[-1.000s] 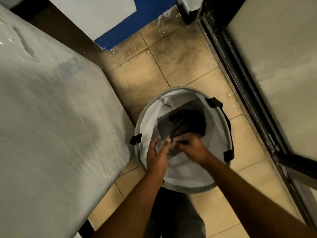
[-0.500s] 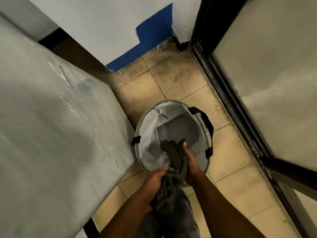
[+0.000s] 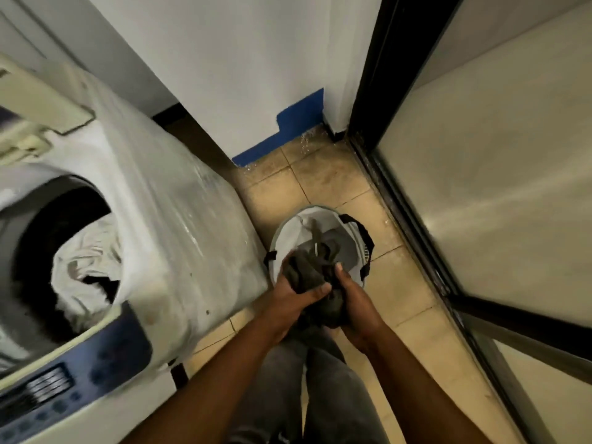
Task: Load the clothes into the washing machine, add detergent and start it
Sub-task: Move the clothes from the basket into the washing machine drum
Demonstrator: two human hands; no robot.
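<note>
Above the round grey fabric laundry basket (image 3: pixel 320 243), left hand (image 3: pixel 290 296) and right hand (image 3: pixel 355 299) together grip a bunched dark grey garment (image 3: pixel 309 270).

My washing machine (image 3: pixel 179 225) is cut off at the left and bottom edges; its control panel (image 3: pixel 61 395) is motion-blurred, markings unreadable. Beside the machine, the dark garment (image 3: pixel 312 270) covers my left hand's (image 3: pixel 288 294) and right hand's (image 3: pixel 354 302) fingertips and part of the hamper's (image 3: pixel 288 232) interior.
</note>
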